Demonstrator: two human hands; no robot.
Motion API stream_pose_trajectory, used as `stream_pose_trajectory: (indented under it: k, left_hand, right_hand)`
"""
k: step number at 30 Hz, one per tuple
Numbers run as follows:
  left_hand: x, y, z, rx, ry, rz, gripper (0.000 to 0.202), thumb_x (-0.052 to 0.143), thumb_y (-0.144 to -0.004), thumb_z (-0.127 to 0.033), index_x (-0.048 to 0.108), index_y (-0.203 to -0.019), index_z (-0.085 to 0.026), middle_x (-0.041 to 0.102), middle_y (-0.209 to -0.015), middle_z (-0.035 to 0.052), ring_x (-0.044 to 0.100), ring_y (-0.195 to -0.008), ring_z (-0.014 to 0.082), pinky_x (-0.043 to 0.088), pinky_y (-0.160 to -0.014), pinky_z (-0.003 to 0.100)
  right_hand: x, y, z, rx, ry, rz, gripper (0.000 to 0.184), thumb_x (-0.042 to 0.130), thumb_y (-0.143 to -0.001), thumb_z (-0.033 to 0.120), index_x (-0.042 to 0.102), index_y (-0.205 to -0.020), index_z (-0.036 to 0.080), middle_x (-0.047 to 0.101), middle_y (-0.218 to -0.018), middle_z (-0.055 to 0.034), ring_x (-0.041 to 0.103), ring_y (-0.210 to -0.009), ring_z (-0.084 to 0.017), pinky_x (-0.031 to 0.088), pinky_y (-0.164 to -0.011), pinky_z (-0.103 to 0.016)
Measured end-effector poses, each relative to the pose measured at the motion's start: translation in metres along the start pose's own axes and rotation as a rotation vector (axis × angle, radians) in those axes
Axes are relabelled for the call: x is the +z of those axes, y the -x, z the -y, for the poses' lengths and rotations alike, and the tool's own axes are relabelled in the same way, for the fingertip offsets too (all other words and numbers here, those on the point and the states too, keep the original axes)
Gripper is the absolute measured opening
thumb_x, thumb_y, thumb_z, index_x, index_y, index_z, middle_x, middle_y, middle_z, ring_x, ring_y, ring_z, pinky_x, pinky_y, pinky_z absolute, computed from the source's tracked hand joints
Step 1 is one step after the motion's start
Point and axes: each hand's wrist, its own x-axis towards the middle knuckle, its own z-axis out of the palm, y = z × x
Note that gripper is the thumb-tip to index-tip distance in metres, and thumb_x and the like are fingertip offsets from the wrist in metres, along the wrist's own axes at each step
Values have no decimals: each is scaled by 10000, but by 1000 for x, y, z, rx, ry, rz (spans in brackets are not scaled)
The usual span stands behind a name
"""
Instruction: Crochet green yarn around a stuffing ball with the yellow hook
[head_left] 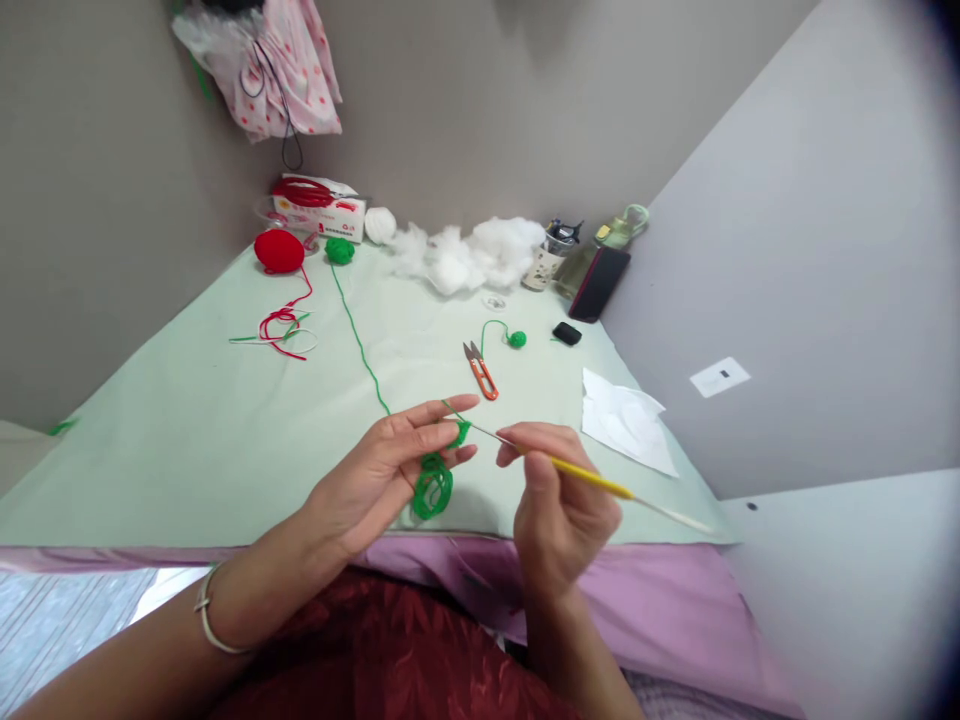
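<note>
My left hand (390, 465) pinches a small green crochet piece (459, 432) between thumb and fingers, and loops of green yarn (433, 490) hang from it. A green strand (360, 345) runs back across the pale green cloth (187, 440) to a small green yarn ball (340, 250). My right hand (559, 500) grips a yellow-handled crochet hook (592, 478), its metal tip pointing left into the green piece.
Orange snips (481, 372) and a tiny green ball (517, 339) lie ahead. A red yarn ball (279, 250), red and green scraps (281, 328), white stuffing (472, 255), a box (319, 210), a dark phone (598, 283) and white paper (626, 420) sit around. Walls close the corner.
</note>
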Motion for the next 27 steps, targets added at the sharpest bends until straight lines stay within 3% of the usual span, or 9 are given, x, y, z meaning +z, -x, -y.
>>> stream_pose_trajectory:
  k: [3, 6, 12, 16, 21, 27]
  left_hand:
    - [-1, 2, 0, 105, -140, -39, 272, 825, -795, -230, 821, -1066, -217, 659, -826, -6, 589, -797, 112, 493, -910, 268]
    - [-1, 4, 2, 174, -270, -28, 276, 835, -797, -258, 819, -1073, -261, 667, -818, -7, 586, -798, 122, 472, -802, 246]
    - [-1, 6, 2, 190, -293, -24, 363, 837, -800, -239, 789, -1153, -307, 646, -894, -13, 608, -880, 124, 468, -833, 236]
    - [1, 8, -2, 193, -334, -26, 318, 806, -827, -245, 794, -1140, -300, 601, -866, -19, 562, -828, 106, 444, -771, 215]
    - [0, 10, -2, 196, -398, -52, 331, 797, -829, -272, 788, -1158, -300, 587, -865, -12, 535, -814, 126, 430, -702, 227]
    - [-3, 12, 1, 292, -560, -124, 372, 775, -862, -286, 749, -1232, -322, 597, -871, -20, 545, -825, 134, 443, -761, 243]
  right_hand:
    - [1, -6, 2, 176, -249, -2, 213, 556, -1011, 200, 761, -990, 257, 704, -864, -25, 617, -663, -138, 530, -615, -315]
    - [5, -6, 2, 176, -278, 75, 198, 590, -1000, 203, 777, -1014, 266, 743, -938, -39, 653, -788, -160, 549, -686, -325]
    - [3, -3, -4, 298, -391, 55, 195, 578, -1015, 228, 771, -1007, 257, 759, -943, -25, 661, -726, -129, 553, -679, -297]
    - [-2, -7, -6, 376, -494, 83, 214, 528, -1040, 267, 729, -985, 216, 776, -912, -40, 699, -687, -135, 588, -656, -298]
    - [-8, -9, -2, 283, -398, 119, 234, 482, -1054, 236, 711, -1013, 210, 773, -918, -44, 722, -697, -145, 614, -661, -316]
    - [-11, -2, 4, -120, 16, 217, 301, 499, -1007, 94, 683, -1187, 250, 761, -1037, -56, 732, -921, -185, 618, -789, -367]
